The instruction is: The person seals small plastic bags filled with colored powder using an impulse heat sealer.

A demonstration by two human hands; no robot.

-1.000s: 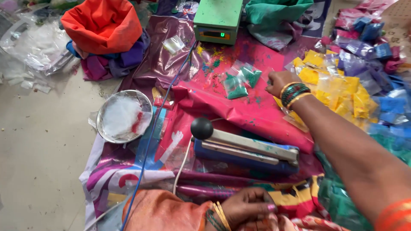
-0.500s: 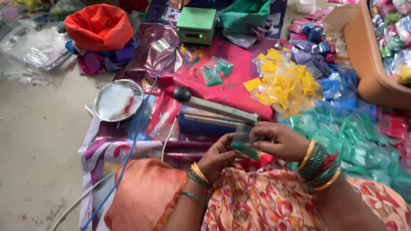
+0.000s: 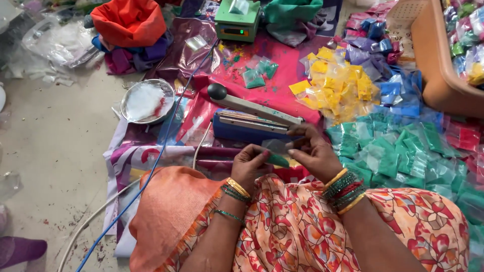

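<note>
Both of my hands hold one small clear packet of green powder (image 3: 276, 154) in front of my lap. My left hand (image 3: 250, 163) pinches its lower left side and my right hand (image 3: 313, 151) pinches its top right edge. Just beyond the packet stands a blue heat sealer (image 3: 252, 121) with its black-knobbed arm raised. Two green packets (image 3: 259, 74) lie on the red cloth farther back. A green digital scale (image 3: 238, 19) stands at the top centre.
Piles of sealed packets lie to my right: yellow (image 3: 339, 85), blue (image 3: 401, 93), green (image 3: 403, 148). A tan basket (image 3: 436, 70) holds mixed packets. A steel bowl of white powder (image 3: 147, 100) sits left, with blue and white cables (image 3: 151, 171) nearby and an orange bag (image 3: 128, 20) behind.
My right hand came back from the yellow packet pile to my lap. Both hands now hold a green packet near the sealer. The view has shifted right.
</note>
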